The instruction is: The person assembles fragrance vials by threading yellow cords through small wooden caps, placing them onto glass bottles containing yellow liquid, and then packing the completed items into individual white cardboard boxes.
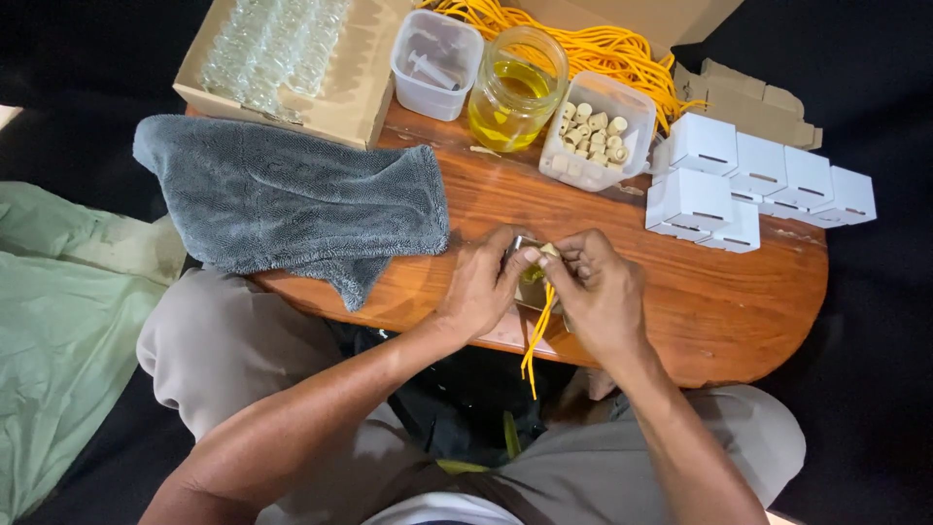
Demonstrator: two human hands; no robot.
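Both hands meet over the near edge of a small wooden table (700,301). My left hand (481,282) pinches a small glass bottle (531,287), which shows only partly between the fingers. My right hand (598,287) holds a pale stopper (550,251) at the bottle's top. A bundle of yellow strings (536,335) hangs down from between the two hands, past the table edge.
A grey towel (292,199) lies on the table's left. Behind stand a box of small glass bottles (282,49), a tub with a syringe (434,63), a jar of yellow liquid (515,87), a tub of stoppers (595,131), loose yellow strings (603,44) and white boxes (753,180).
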